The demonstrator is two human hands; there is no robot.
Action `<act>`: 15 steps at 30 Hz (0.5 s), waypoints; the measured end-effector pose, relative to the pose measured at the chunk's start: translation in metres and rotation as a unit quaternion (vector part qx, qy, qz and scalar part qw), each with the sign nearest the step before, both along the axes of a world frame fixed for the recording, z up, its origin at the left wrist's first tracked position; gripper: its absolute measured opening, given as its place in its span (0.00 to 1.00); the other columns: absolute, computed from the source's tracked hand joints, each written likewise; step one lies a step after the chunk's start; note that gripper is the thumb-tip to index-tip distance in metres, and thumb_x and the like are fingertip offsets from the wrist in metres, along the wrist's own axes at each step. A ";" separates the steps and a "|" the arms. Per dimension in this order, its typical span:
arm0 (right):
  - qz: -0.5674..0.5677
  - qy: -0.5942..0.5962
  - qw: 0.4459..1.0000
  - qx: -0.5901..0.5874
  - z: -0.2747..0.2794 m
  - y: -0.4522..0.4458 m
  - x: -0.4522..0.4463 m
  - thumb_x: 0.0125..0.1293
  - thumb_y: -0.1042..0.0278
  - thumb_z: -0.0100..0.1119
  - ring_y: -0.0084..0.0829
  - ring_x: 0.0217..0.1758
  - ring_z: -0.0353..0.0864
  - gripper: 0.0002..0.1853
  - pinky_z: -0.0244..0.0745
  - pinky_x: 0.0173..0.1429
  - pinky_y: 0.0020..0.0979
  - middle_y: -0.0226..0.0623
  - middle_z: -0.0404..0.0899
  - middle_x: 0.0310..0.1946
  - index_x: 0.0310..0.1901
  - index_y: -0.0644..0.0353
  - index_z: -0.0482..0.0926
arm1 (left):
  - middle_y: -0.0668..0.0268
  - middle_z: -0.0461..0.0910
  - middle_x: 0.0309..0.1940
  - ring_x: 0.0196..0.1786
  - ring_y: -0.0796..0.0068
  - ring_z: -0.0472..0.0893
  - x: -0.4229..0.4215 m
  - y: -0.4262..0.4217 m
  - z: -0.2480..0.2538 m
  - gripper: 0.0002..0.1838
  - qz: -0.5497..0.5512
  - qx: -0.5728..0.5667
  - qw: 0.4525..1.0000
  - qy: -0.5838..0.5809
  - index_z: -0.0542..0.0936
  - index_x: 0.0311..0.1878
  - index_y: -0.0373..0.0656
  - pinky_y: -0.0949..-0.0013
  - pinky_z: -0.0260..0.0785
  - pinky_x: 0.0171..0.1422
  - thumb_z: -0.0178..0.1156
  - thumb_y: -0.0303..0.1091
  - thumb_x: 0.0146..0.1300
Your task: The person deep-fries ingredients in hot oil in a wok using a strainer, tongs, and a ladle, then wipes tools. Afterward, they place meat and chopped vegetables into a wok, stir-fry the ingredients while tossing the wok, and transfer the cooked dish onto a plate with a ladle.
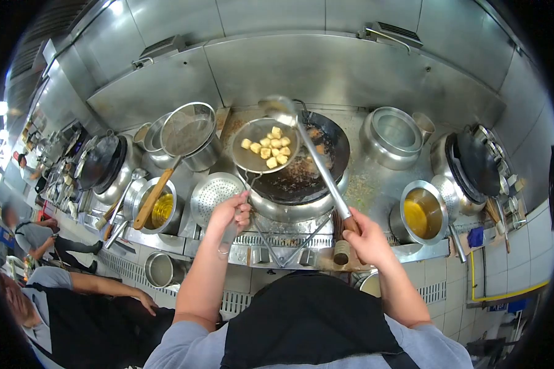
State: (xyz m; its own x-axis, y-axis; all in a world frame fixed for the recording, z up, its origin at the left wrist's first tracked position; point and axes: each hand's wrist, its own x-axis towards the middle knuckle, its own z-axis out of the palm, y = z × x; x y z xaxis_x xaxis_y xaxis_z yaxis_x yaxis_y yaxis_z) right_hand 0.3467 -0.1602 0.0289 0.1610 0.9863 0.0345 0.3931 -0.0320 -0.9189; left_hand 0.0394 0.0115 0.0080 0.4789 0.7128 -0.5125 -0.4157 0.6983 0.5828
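Observation:
My left hand (231,215) is closed round the handle of a wire strainer (243,161), which is held up over the left side of a wok. Golden-white cubes (271,147) of food lie in its mesh bowl. In my right hand (366,237) is the wooden grip of a long metal ladle (321,165); its bowl, smeared by motion, is above the strainer's far rim. Below both tools sits the dark wok (335,144) on the stove, with bubbling liquid and brown bits inside. A perforated metal skimmer (214,200) rests near my left hand.
Pots of yellow oil stand at left (162,211) and right (420,214). A large sieve (188,129) lies on a pot at the back left, and a lidded steel pot (392,138) stands at the back right. A co-worker (98,313) is close by on the left.

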 end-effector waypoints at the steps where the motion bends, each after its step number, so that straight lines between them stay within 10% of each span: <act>1: -0.008 0.037 0.998 0.048 -0.002 0.002 0.003 0.58 0.73 0.55 0.25 0.32 0.77 0.27 0.71 0.41 0.24 0.31 0.77 0.30 0.61 0.71 0.66 | 0.72 0.67 0.21 0.16 0.83 0.60 -0.007 0.002 0.002 0.08 0.001 0.004 1.000 -0.006 0.70 0.49 0.47 0.76 0.54 0.19 0.47 0.31 0.69; 4: 0.031 0.306 0.948 -0.084 0.029 0.000 0.015 0.59 0.75 0.52 0.18 0.24 0.70 0.26 0.68 0.30 0.21 0.28 0.70 0.23 0.61 0.68 0.67 | 0.73 0.66 0.21 0.16 0.83 0.60 -0.019 0.002 0.017 0.08 0.022 0.019 1.000 0.000 0.70 0.49 0.47 0.77 0.54 0.19 0.47 0.31 0.69; 8: -0.030 0.117 0.991 -0.057 0.022 0.001 0.013 0.59 0.76 0.49 0.21 0.13 0.66 0.25 0.64 0.17 0.25 0.28 0.69 0.21 0.61 0.65 0.67 | 0.73 0.66 0.22 0.16 0.83 0.61 -0.035 0.009 0.022 0.09 0.045 0.048 0.998 -0.008 0.70 0.50 0.47 0.78 0.54 0.19 0.48 0.32 0.69; 15: -0.038 -0.022 0.994 -0.096 0.002 -0.008 0.025 0.57 0.70 0.55 0.26 0.23 0.73 0.20 0.69 0.31 0.30 0.34 0.73 0.21 0.52 0.66 0.74 | 0.75 0.64 0.19 0.13 0.86 0.59 -0.044 0.001 0.043 0.11 0.090 0.065 0.993 0.035 0.70 0.52 0.46 0.79 0.52 0.16 0.48 0.30 0.68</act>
State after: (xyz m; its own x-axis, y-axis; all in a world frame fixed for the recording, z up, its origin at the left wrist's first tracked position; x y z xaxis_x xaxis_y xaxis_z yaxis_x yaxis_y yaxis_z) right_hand 0.3717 -0.1681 0.0309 0.2372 0.9606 -0.1452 0.4234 -0.2367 -0.8745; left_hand -0.0041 0.0130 0.0512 0.3041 0.8458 -0.4384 -0.4820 0.5335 0.6950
